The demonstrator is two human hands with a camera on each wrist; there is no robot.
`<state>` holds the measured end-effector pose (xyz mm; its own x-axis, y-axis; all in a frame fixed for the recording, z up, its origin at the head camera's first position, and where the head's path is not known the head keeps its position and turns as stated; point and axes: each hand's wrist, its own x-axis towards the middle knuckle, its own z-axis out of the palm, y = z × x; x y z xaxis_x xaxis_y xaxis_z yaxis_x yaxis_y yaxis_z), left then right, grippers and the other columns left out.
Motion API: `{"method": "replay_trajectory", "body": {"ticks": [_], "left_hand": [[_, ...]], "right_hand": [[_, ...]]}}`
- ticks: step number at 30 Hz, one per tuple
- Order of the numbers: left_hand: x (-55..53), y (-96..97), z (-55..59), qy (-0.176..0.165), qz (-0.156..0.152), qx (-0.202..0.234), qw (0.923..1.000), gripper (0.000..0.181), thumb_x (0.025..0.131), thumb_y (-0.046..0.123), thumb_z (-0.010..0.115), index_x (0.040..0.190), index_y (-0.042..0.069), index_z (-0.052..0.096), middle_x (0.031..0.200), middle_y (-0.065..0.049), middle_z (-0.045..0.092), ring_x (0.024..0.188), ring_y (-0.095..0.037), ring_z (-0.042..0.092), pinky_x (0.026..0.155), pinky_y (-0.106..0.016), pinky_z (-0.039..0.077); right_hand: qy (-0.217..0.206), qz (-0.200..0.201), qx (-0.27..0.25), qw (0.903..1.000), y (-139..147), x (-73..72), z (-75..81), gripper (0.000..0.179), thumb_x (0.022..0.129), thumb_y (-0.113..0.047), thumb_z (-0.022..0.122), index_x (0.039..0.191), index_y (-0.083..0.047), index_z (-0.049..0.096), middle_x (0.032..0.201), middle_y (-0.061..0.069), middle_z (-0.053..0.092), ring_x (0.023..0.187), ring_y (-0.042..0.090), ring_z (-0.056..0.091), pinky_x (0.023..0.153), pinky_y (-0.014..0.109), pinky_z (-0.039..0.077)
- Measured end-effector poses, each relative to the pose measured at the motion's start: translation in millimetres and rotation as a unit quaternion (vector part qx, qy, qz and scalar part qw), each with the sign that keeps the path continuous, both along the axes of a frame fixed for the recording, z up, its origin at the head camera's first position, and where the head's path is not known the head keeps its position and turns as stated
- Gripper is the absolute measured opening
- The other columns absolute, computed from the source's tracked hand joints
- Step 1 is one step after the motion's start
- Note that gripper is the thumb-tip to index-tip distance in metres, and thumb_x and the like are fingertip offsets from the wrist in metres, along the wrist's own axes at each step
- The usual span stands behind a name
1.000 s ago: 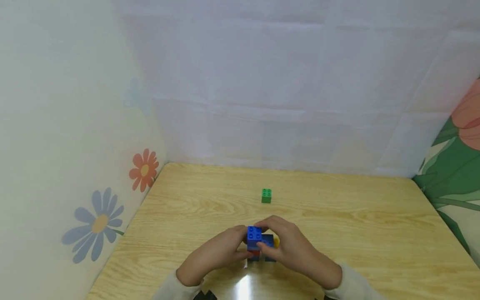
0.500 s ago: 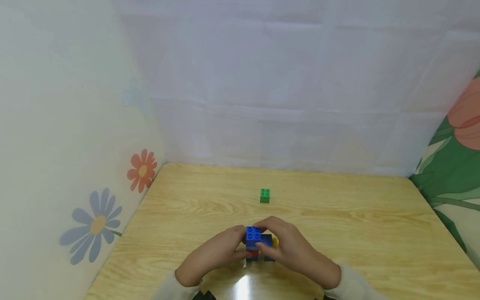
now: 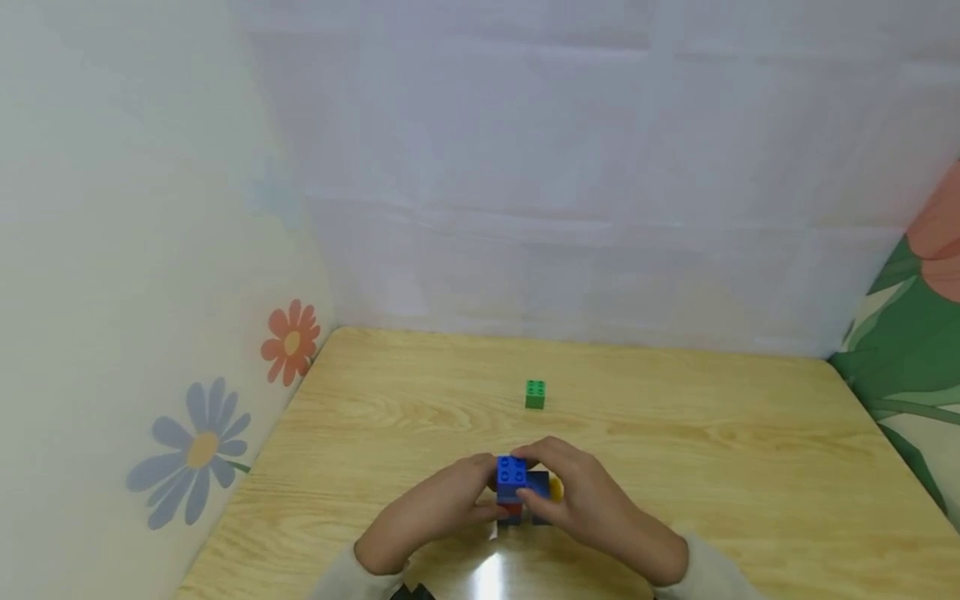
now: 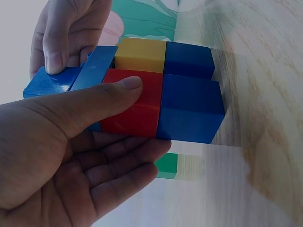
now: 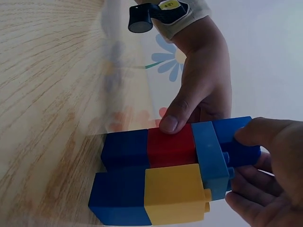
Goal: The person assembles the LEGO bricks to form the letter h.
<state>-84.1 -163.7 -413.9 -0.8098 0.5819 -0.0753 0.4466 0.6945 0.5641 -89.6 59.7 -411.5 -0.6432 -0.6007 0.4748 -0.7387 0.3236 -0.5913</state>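
A structure of toy building bricks stands on the table in front of me, in two columns. One column has a dark blue brick (image 5: 125, 149) below a red brick (image 5: 170, 146); the other has a dark blue brick (image 5: 120, 198) below a yellow brick (image 5: 174, 194). Across their tops lies a lighter blue flat brick (image 5: 211, 158), with a blue brick (image 3: 512, 472) on top at the red side. My left hand (image 3: 442, 502) grips the red brick, thumb on its near face. Thumb and fingers of my right hand (image 3: 581, 496) pinch the top blue brick.
A green brick (image 3: 535, 394) stands on the wooden table (image 3: 405, 400) beyond the hands. A white sheet (image 3: 562, 167) closes off the back. Flower-patterned walls rise at the left (image 3: 150, 292) and right (image 3: 915, 350).
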Motion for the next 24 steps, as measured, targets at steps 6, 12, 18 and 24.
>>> {"method": "replay_trajectory", "body": {"ticks": [6, 12, 18, 24], "left_hand": [[-0.5, 0.7, 0.3, 0.012, -0.003, 0.008, 0.9999, 0.028, 0.087, 0.029, 0.074, 0.107, 0.013, 0.061, 0.094, 0.009, 0.063, 0.086, -0.005, 0.06, 0.074, -0.02, 0.052], [-0.5, 0.7, -0.7, 0.003, 0.004, 0.002, 1.0, 0.028, 0.088, 0.029, 0.074, 0.107, 0.013, 0.061, 0.094, 0.008, 0.063, 0.086, -0.004, 0.06, 0.073, -0.02, 0.052], [0.6, 0.8, -1.6, -0.001, 0.008, -0.004, 1.0, 0.03, 0.088, 0.03, 0.074, 0.109, 0.013, 0.061, 0.096, 0.009, 0.063, 0.086, -0.004, 0.06, 0.073, -0.02, 0.052], [1.4, 0.8, -1.4, -0.002, 0.007, -0.004, 1.0, 0.03, 0.088, 0.029, 0.074, 0.11, 0.012, 0.061, 0.096, 0.008, 0.063, 0.086, -0.003, 0.06, 0.073, -0.019, 0.052]], "right_hand": [[0.012, 0.006, 0.002, 0.9999, 0.8, -2.5, 0.5, 0.035, 0.09, -0.023, 0.072, 0.121, -0.012, 0.061, 0.114, -0.007, 0.062, 0.102, 0.008, 0.061, 0.083, 0.031, 0.056], [-0.001, 0.012, 0.002, 0.9999, 1.2, -2.6, 0.9, 0.035, 0.089, -0.021, 0.073, 0.121, -0.012, 0.06, 0.115, -0.007, 0.061, 0.103, 0.008, 0.06, 0.085, 0.031, 0.055], [-0.009, 0.015, -0.004, 0.9998, 1.2, -2.7, -1.8, 0.036, 0.089, -0.02, 0.073, 0.122, -0.013, 0.06, 0.116, -0.008, 0.06, 0.105, 0.009, 0.06, 0.085, 0.035, 0.055], [-0.019, 0.027, -0.014, 0.9993, 2.7, -3.6, -1.7, 0.037, 0.089, -0.022, 0.073, 0.123, -0.014, 0.059, 0.117, -0.009, 0.06, 0.105, 0.009, 0.06, 0.087, 0.032, 0.054]]}}
